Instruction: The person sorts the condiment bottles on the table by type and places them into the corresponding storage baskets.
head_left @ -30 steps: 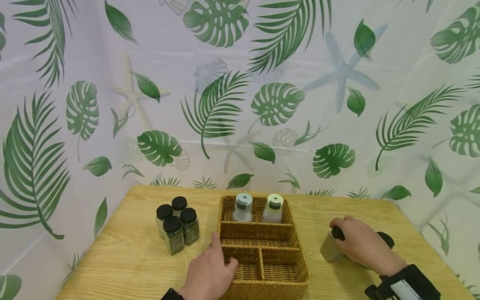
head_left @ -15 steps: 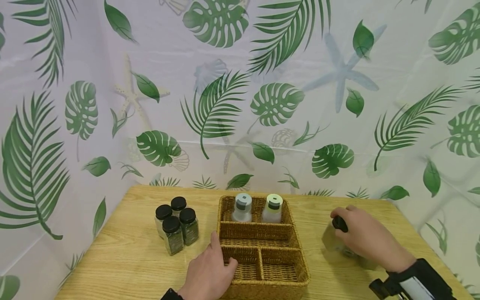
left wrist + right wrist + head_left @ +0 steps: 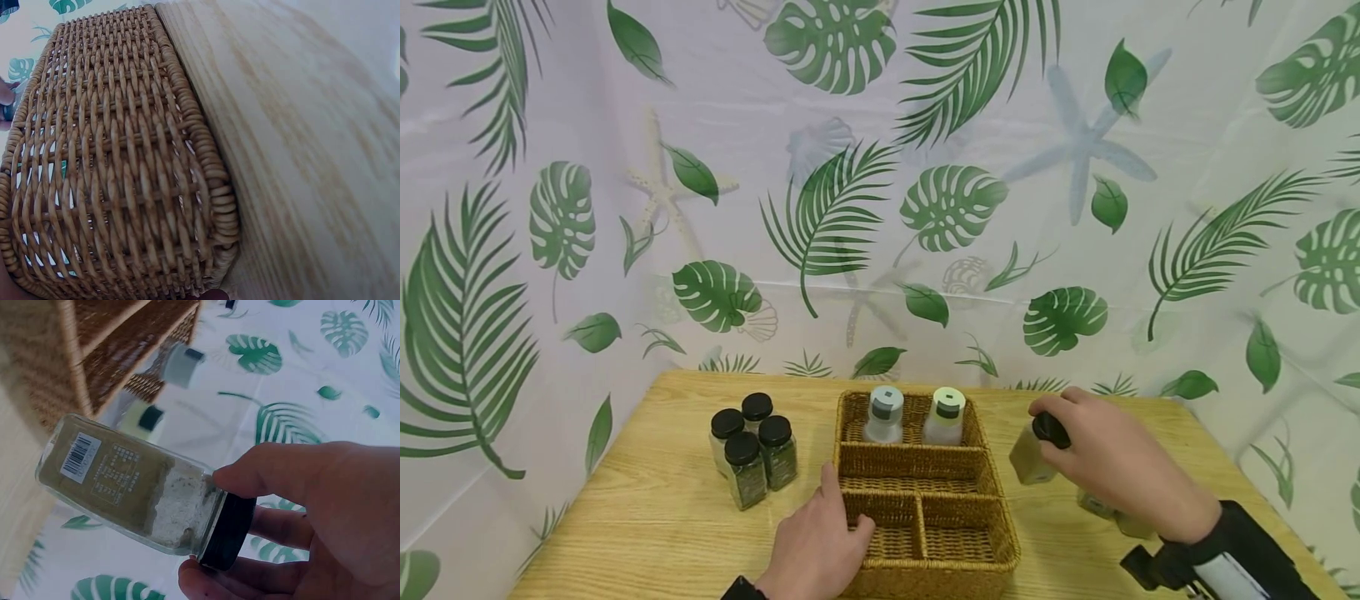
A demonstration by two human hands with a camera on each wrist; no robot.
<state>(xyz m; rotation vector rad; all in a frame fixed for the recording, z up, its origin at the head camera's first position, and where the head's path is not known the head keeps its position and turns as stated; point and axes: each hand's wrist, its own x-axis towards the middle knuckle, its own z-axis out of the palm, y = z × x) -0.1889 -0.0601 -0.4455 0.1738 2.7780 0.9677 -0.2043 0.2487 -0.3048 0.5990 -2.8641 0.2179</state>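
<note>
My right hand (image 3: 1112,458) grips a glass spice jar (image 3: 125,484) by its black lid (image 3: 228,531), just right of the basket in the head view. Brownish-grey powder and a printed barcode label show through the glass in the right wrist view. My left hand (image 3: 820,533) rests on the near left side of the woven basket (image 3: 940,575), fingers along the outside and thumb over the rim. In the basket's back compartment stand two bottles, one with a pale blue cap (image 3: 887,398), one with a pale green cap (image 3: 951,400).
Several black-lidded spice jars (image 3: 752,471) stand grouped on the wooden table (image 3: 647,500), left of the basket. More jars (image 3: 1097,504) stand partly hidden beneath my right hand. A leaf-printed cloth (image 3: 865,208) hangs behind the table.
My right hand has lifted the spice jar from beside the others and carried it left toward the basket. My left hand has stayed on the basket.
</note>
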